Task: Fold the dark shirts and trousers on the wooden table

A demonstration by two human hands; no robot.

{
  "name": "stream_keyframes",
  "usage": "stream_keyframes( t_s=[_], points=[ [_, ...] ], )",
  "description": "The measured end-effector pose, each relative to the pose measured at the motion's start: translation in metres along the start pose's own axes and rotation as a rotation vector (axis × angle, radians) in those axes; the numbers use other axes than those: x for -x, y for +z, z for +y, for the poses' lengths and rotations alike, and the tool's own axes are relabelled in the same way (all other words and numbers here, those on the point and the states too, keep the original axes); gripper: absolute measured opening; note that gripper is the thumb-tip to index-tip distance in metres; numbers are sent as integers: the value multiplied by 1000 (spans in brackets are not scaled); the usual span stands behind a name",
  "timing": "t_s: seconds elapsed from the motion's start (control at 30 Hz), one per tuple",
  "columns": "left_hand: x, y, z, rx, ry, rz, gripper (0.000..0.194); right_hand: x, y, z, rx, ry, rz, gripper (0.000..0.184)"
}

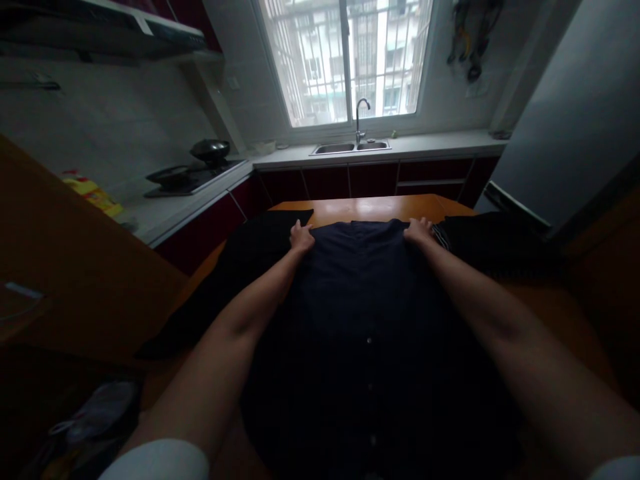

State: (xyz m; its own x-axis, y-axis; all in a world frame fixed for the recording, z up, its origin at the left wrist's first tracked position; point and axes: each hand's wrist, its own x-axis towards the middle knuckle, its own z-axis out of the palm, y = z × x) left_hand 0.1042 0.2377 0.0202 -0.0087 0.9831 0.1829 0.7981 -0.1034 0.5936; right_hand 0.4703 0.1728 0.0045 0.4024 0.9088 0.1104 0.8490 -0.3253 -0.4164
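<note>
A dark navy garment with a row of small buttons (pixel 357 287) lies spread lengthwise on the wooden table, its near part falling into shadow. My left hand (pixel 301 237) is closed on its far left corner. At the far right corner, my right hand (pixel 419 231) grips the same cloth, fingers bent over the edge. Black cloth (pixel 255 247) stretches out beyond my left arm; whether it belongs to the garment I cannot tell. To the right of my right hand lies more black cloth (pixel 495 240), with white stripes near my wrist.
The wooden table (pixel 370 208) shows beyond the garment. Behind it runs a counter with a sink (pixel 334 149) and tap (pixel 359 120) under a window. A stove (pixel 200 179) with pans stands left, a fridge (pixel 555 120) right. A plastic bag (pixel 103 410) sits low left.
</note>
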Motion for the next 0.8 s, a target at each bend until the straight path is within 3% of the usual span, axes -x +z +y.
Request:
stream_keyframes(
  t_s=[0.07, 0.17, 0.23, 0.3, 0.37, 0.5, 0.57, 0.7, 0.8],
  points=[
    [18, 19, 16, -96, 130, -55, 45, 19, 17, -22, 64, -94, -19, 51],
    [52, 52, 41, -325, 399, -280, 50, 57, 47, -55, 115, -348, -173, 56],
    [70, 68, 53, -396, 468, -360, 53, 72, 62, -66, 122, -462, -224, 60],
    [81, 77, 59, -414, 475, -348, 54, 70, 68, -63, 131, -521, -240, 63],
    [86, 78, 60, -418, 471, -296, 56, 49, 62, -48, 147, -511, -251, 64],
    [86, 75, 58, -421, 448, -258, 57, -8, 36, -9, 179, -313, -216, 65],
    [87, 74, 58, -424, 433, -254, 57, -23, 29, -4, 185, -237, -167, 64],
    [88, 78, 59, -441, 413, -229, 58, -5, 42, -29, 181, -268, -83, 62],
    [80, 80, 56, -457, 408, -281, 60, 25, 62, -52, 168, -423, -151, 60]
  ],
)
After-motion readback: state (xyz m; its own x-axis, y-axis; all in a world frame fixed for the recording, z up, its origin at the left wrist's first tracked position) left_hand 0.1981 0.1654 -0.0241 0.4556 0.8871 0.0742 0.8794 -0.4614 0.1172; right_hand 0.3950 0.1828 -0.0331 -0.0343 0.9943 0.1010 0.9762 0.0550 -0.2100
